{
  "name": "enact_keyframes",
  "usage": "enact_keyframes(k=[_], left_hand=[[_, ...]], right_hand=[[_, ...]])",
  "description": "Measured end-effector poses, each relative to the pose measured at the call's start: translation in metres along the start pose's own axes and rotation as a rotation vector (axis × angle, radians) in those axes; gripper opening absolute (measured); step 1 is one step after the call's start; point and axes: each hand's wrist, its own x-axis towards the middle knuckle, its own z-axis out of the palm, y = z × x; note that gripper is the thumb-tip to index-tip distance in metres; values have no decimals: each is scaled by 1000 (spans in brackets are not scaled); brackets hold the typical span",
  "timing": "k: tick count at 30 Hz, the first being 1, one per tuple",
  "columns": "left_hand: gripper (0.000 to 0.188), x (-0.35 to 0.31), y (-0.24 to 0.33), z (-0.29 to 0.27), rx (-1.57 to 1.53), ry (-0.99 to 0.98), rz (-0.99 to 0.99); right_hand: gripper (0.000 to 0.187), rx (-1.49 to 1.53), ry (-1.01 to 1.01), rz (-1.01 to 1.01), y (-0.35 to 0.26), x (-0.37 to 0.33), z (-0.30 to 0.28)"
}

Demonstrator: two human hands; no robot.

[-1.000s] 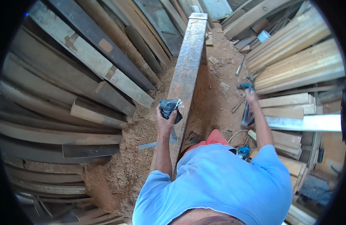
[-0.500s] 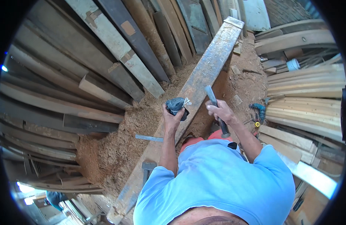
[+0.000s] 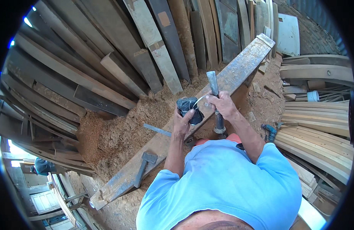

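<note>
My left hand (image 3: 181, 122) is wrapped round a small bundle in black plastic (image 3: 188, 107), held above a long wooden bench (image 3: 242, 61). A pale strand (image 3: 199, 100) stretches from the bundle to the fingertips of my right hand (image 3: 225, 107), which seem to pinch it. That same hand grips a chisel (image 3: 212, 81), its metal blade pointing up and away and its dark handle hanging below the palm. What the bundle contains is hidden by the plastic. A flat metal strip (image 3: 158, 129) lies on the bench near my left wrist, and a hammer (image 3: 147, 160) rests nearer to me.
Wood shavings (image 3: 111, 142) are heaped left of the bench. Old boards (image 3: 161, 61) lean in rows beyond them. At the right are stacked planks (image 3: 319, 142) and a teal power drill (image 3: 269, 132). Another person (image 3: 44, 166) is partly visible far left.
My right hand has moved up and left to the bundle, and the chisel has turned more upright. The strand is now drawn out between my hands. The view has shifted, showing more of the hammer.
</note>
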Motion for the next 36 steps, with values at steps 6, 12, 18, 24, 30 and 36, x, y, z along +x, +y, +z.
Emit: enact_keyframes(k=[6, 12, 18, 24, 30, 36], left_hand=[[55, -9, 32, -15, -159, -20, -14], [50, -25, 61, -41, -286, -26, -39], [54, -33, 81, -57, -180, 18, 20], [69, -26, 81, -72, 451, 140, 137], [87, -22, 63, -71, 896, 214, 168], [86, -9, 44, -56, 1021, 219, 299]], right_hand=[[15, 181, 92, 3, 5, 1, 18], [17, 86, -62, 21, 31, 2, 31], [29, -7, -185, 21, -5, -15, 78], [25, -66, -173, 19, -23, -15, 99], [35, -613, -90, -142, -24, -5, 123], [28, -749, 32, -198, 13, 16, 112]])
